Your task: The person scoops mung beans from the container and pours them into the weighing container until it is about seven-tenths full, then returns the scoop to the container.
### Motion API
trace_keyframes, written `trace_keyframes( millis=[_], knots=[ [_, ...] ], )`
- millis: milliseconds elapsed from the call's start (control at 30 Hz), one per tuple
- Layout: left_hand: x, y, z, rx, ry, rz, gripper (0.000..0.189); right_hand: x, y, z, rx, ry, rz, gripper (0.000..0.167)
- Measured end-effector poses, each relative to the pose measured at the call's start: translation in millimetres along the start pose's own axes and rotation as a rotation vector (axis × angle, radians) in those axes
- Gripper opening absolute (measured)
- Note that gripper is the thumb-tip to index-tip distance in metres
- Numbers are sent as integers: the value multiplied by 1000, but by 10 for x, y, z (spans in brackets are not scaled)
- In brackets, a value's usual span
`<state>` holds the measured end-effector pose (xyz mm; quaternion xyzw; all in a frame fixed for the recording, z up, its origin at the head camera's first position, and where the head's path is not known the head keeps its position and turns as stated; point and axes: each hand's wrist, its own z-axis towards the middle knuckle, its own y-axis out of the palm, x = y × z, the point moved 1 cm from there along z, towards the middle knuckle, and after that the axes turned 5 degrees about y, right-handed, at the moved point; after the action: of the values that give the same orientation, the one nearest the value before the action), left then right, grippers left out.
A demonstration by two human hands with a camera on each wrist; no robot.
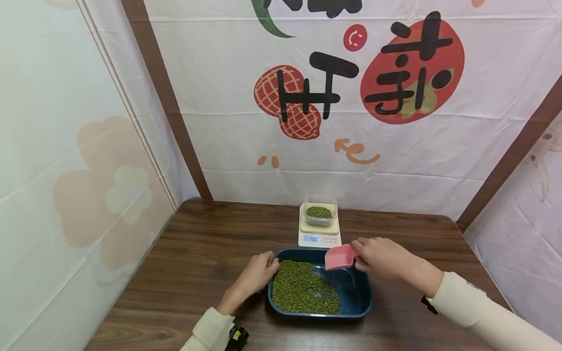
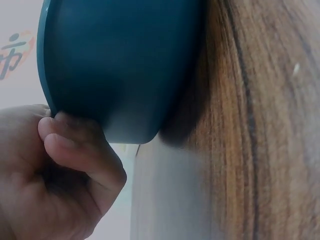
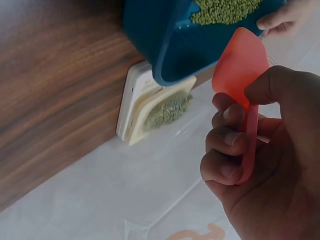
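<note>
Scooping seems in hand: I have the pink plastic scoop (image 1: 339, 257) above the blue rectangular basin (image 1: 353, 292) toward one o'clock, right hand (image 1: 381, 254) gripping the scoop, left hand (image 1: 258, 272) pinching the basin at ten; filling likely calls for dipping toward nine (small green beans (image 1: 298, 292) there).

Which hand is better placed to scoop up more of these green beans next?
Probably the right hand: it grips the pink scoop by the blue tub that holds the green beans. The left hand grips the tub's left side.
</note>
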<state>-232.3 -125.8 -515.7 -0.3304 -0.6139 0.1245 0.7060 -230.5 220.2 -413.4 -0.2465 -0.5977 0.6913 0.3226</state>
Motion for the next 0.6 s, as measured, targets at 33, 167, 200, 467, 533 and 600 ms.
trace_keyframes(
  millis=[33, 167, 200, 467, 533, 600],
  knots=[
    [1, -4, 1, -2, 1, 0, 34, -12, 10, -9, -3, 0, 3, 14],
    [0, -8, 2, -9, 4, 6, 34, -49, 46, -49, -34, 1, 13, 13],
    [1, -8, 3, -10, 4, 7, 34, -55, 56, -59, -42, -1, 14, 13],
    [20, 3, 12, 0, 5, -8, 34, -80, 134, -125, -90, 12, 37, 12],
    [22, 7, 13, 1, 5, -15, 34, -85, 147, -133, -101, 18, 46, 12],
    [18, 12, 15, 3, 3, -19, 34, -89, 161, -138, -117, 21, 51, 10]
  ],
)
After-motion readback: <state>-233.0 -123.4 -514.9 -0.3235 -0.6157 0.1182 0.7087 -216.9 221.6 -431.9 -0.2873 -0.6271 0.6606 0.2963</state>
